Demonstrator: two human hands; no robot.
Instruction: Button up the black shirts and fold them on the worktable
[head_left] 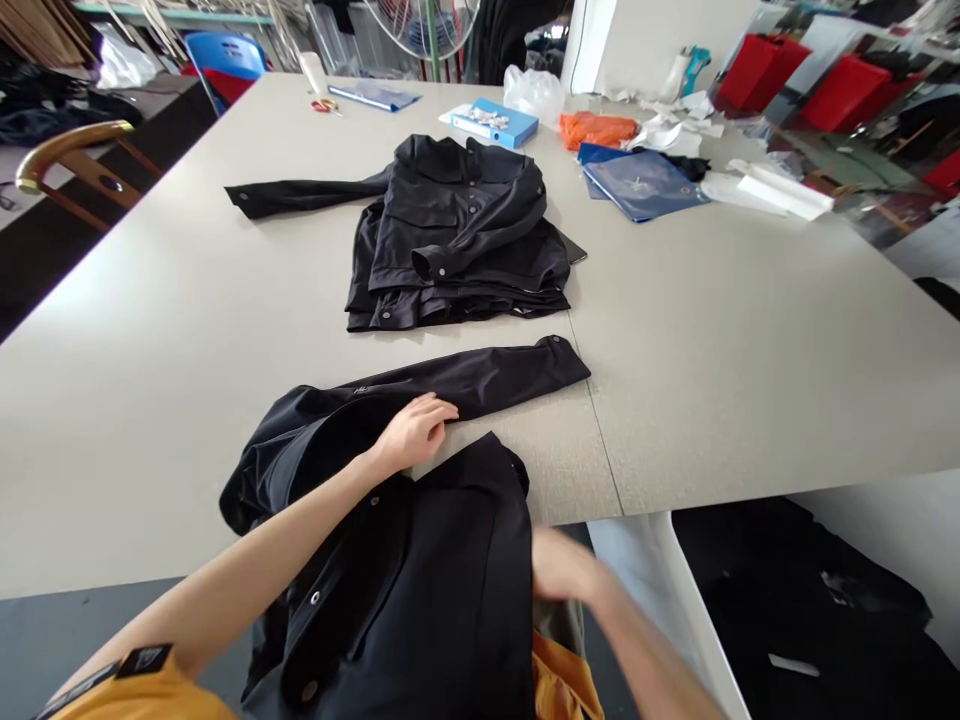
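A black jacket with metal snap buttons hangs over the table's front edge towards me. One of its sleeves stretches to the right across the tabletop. My left hand is on the jacket beside that sleeve, its fingers curled and pressed on the cloth. Low on the right, my right hand is at the jacket's edge, blurred by motion, its fingers hidden behind the cloth. Farther back, another black jacket lies buttoned on top of a stack of dark garments, one sleeve out to the left.
The pale table has a seam on the right. Along its back are scissors, a blue box file, orange cloth, blue plastic folders and scraps. A white bin with black cloth stands lower right; a wooden chair is left.
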